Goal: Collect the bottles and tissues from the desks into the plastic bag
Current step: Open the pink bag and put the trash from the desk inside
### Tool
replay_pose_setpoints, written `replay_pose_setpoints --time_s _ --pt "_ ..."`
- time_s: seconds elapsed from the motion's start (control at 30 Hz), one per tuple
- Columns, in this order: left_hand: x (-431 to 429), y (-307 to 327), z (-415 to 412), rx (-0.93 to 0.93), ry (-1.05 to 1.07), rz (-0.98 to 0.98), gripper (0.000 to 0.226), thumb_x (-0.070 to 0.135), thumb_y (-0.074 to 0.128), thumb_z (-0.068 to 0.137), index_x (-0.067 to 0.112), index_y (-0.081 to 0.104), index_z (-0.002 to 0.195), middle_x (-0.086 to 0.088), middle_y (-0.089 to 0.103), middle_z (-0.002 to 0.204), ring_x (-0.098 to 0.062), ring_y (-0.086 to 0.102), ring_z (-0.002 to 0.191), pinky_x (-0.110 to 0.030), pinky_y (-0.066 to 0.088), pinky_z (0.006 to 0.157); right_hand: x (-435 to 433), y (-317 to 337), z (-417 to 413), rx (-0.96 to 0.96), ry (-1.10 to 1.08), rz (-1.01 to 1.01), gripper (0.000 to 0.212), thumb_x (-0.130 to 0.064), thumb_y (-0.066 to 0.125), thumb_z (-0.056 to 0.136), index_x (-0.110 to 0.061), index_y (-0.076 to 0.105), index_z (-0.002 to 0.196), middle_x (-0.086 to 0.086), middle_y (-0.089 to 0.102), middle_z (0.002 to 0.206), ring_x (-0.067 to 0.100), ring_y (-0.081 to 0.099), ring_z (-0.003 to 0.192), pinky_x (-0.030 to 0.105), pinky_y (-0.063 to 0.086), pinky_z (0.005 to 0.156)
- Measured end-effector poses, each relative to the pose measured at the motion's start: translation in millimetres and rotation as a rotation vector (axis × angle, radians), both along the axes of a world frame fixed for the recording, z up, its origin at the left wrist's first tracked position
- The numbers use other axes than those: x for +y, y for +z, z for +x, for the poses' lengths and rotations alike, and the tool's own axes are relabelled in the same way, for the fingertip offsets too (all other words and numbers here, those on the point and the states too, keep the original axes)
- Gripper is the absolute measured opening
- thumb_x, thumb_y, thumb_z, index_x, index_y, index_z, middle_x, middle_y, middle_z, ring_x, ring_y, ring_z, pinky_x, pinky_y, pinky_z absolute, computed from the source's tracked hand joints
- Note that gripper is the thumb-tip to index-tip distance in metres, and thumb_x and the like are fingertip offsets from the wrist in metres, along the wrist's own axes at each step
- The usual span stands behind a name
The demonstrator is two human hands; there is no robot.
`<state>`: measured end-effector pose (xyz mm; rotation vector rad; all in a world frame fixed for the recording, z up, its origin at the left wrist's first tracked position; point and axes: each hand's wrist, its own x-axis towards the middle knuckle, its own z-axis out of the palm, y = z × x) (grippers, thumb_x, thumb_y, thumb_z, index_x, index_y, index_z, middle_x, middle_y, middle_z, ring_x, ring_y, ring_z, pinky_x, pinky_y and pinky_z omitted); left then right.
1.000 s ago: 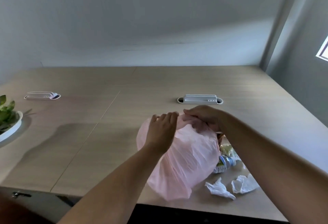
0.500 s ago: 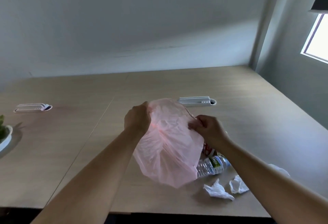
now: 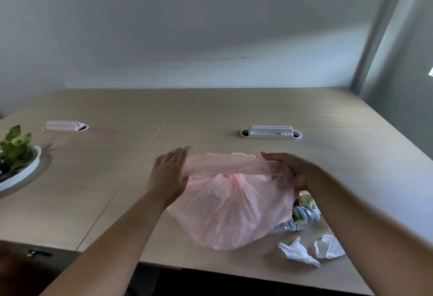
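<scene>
**Fingers (image 3: 278,158) held the plastic bag (image 3: 225,216) stretched over the tabletop (image 3: 234,108)**

The fingers of the right hand (image 3: 290,171) were curled round the right end of the bag's rim and gripped it. The left hand (image 3: 167,178) was at the left end of the same rim, with its back to the camera. Its fingers were blurred, so I cannot tell if they were curled on the plastic or lay straight against it. The rim was pulled into a tight band between the two hands. The pink, half-transparent body of the bag hung below it, over the front part of the tabletop.

A clear bottle (image 3: 297,222) lay on its side just to the right of the bag, partly hidden behind it. Two crumpled white tissues (image 3: 297,252) lay near the front edge, close to each other and apart from the bag.

Further back, two white socket boxes (image 3: 270,131) were set into the tabletop, one behind the hands and one far to the left. At the left edge a green plant (image 3: 15,148) stood in a white bowl (image 3: 28,174).
</scene>
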<state>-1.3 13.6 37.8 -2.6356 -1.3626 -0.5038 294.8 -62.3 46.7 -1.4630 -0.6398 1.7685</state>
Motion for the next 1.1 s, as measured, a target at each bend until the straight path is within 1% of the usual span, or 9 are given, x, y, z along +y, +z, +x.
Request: replay_pose_setpoints --time_s 0.07,0.17,0.27,0.4,0.53,0.7,0.87,1.0,1.1 --pt "-22 -4 15 -0.012 -0.286 0.285 0.057 0.017 0.063 0.069 0.019 0.05 0.124 -0.016 0.056 0.132 -0.03 0.055 0.118 -0.04 0.042 0.098 5 5 -3 -0.046 0.034 -0.024 0.029 -0.04 0.06 0.084 -0.011 0.06 0.076 0.002 0.057 0.053 0.012 0.049 0.041 0.02 0.041 0.043" --pt "-52 -21 48 0.158 -0.636 0.427 0.038 0.022 0.058 0.077 0.03 0.055 0.114 -0.011 0.049 0.141 -0.028 0.049 0.128 -0.042 0.038 0.105 10 13 -4 -0.09 0.098 -0.034 0.03 -0.041 0.061 0.084 -0.012 0.06 0.08 0.006 0.056 0.067 0.016 0.048 0.055 0.027 0.039 0.057" --pt "-51 -22 64 0.333 -0.466 0.344 0.051 0.022 0.071 0.072 0.032 0.06 0.121 -0.006 0.04 0.147 -0.023 0.047 0.131 -0.044 0.043 0.101 9 22 -2 -0.083 0.141 -0.048 0.027 -0.04 0.066 0.077 -0.014 0.06 0.081 0.006 0.048 0.071 0.015 0.041 0.06 0.027 0.031 0.062" --pt "-30 2 66 0.232 -0.376 0.312 0.051 0.009 0.083 0.055 0.018 0.072 0.104 -0.005 0.068 0.118 -0.021 0.07 0.081 -0.028 0.053 0.058 5 25 4 -0.069 0.092 -0.033 0.026 -0.04 0.064 0.08 -0.016 0.058 0.071 0.0 0.047 0.052 0.009 0.042 0.044 0.021 0.03 0.052" --pt "-21 16 64 0.043 -0.45 0.247 0.03 -0.002 0.051 0.07 0.01 0.071 0.09 -0.011 0.071 0.101 -0.025 0.069 0.071 -0.026 0.05 0.045 4 26 10 -0.047 -0.22 0.055 0.031 -0.04 0.057 0.089 -0.013 0.058 0.073 0.003 0.061 0.057 0.014 0.057 0.048 0.023 0.048 0.053" --pt "-10 26 62 -0.126 -0.366 0.119 0.038 -0.022 0.049 0.065 0.01 0.059 0.083 -0.014 0.064 0.122 -0.031 0.066 0.102 -0.038 0.057 0.069 9 19 15 -0.51 -0.726 0.569 0.026 -0.038 0.063 0.086 -0.021 0.05 0.101 0.005 0.055 0.093 0.013 0.052 0.074 0.025 0.041 0.062" --pt "3 36 61 -0.301 -0.272 0.048 0.034 -0.025 0.045 0.066 0.006 0.059 0.067 -0.013 0.063 0.123 -0.03 0.063 0.11 -0.033 0.052 0.082 -2 -8 -9 -1.463 -0.35 0.9 0.074 -0.051 0.073 0.066 -0.03 0.042 0.13 -0.005 0.046 0.131 0.016 0.04 0.118 0.035 0.035 0.091" --pt "3 41 44 -0.291 -0.201 0.054 0.033 -0.022 0.051 0.071 0.008 0.064 0.064 -0.015 0.05 0.136 -0.03 0.065 0.101 -0.034 0.054 0.074 11 -20 -14 -1.342 -0.413 0.78 0.058 0.003 0.054 0.074 -0.026 0.057 0.124 0.006 0.06 0.125 0.029 0.056 0.109 0.035 0.047 0.086" --pt "6 39 25 -0.225 -0.106 0.098 0.028 -0.018 0.054 0.076 0.006 0.066 0.066 -0.017 0.037 0.148 -0.034 0.067 0.1 -0.037 0.056 0.07 23 -15 -12 -1.243 -0.493 0.695 0.048 0.01 0.045 0.072 -0.02 0.073 0.096 0.007 0.072 0.103 0.028 0.065 0.094 0.028 0.047 0.074"
